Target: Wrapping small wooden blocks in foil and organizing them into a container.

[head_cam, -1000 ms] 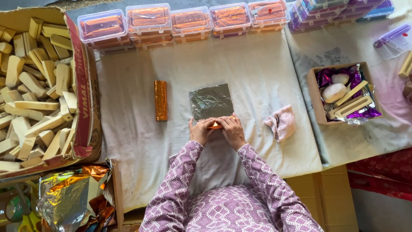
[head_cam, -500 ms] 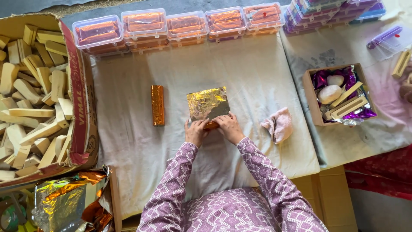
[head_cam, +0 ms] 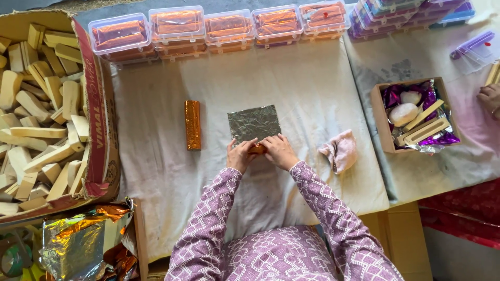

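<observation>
One head camera looks steeply down, fairly near, onto the cloth-covered table (head_cam: 312,78).

Silver foil sheet (head_cam: 253,124) flat, near edge rolled orange.

- Your left hand (head_cam: 240,155) and right hand (head_cam: 279,151) sit close together, fingers curled, fingertips pressing down.
- Both forearms angle inward, wrists nearly meeting.

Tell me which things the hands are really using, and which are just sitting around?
In use:
- left hand and right hand, both on the foil sheet
- orange bar between the fingers

Lying about:
- wrapped orange bar
- pink cloth
- clear boxes
- carton of plain wooden blocks
- small box with purple foil
</observation>
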